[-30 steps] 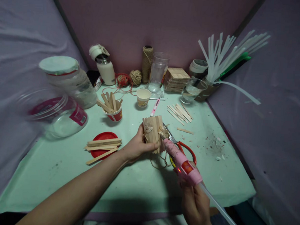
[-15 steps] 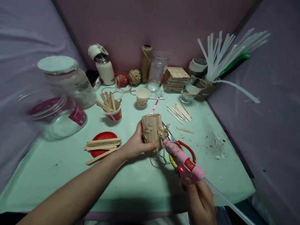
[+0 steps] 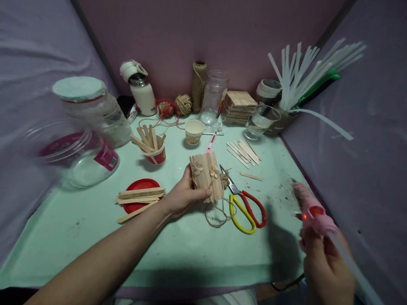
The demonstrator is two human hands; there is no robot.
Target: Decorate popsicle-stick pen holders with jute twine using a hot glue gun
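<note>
My left hand (image 3: 184, 194) grips a small container covered in wooden craft sticks (image 3: 206, 175), thumb across its front. Two flower shapes show on its side, and a twine bow pokes out at its right edge. Loose twine (image 3: 217, 218) trails beneath it onto the table. Off to the right, my right hand (image 3: 328, 266) is wrapped round a pink glue gun (image 3: 314, 211) with a small red light lit and a long clear glue stick out the back. Scissors (image 3: 243, 203) with one red and one yellow handle lie between the hands, blades toward the container.
A red lid (image 3: 134, 185) bears several craft sticks at the left. Behind it stand a red paper cup of sticks (image 3: 154, 155), a clear plastic tub (image 3: 91, 165) and a white paper cup (image 3: 193, 133). Split sticks (image 3: 245, 152) lie right of centre; glue sticks (image 3: 291, 75) fill a holder behind.
My right hand has drawn the glue gun away from the container, out to the right, uncovering the scissors. The container has turned and tilted slightly in my left hand.
</note>
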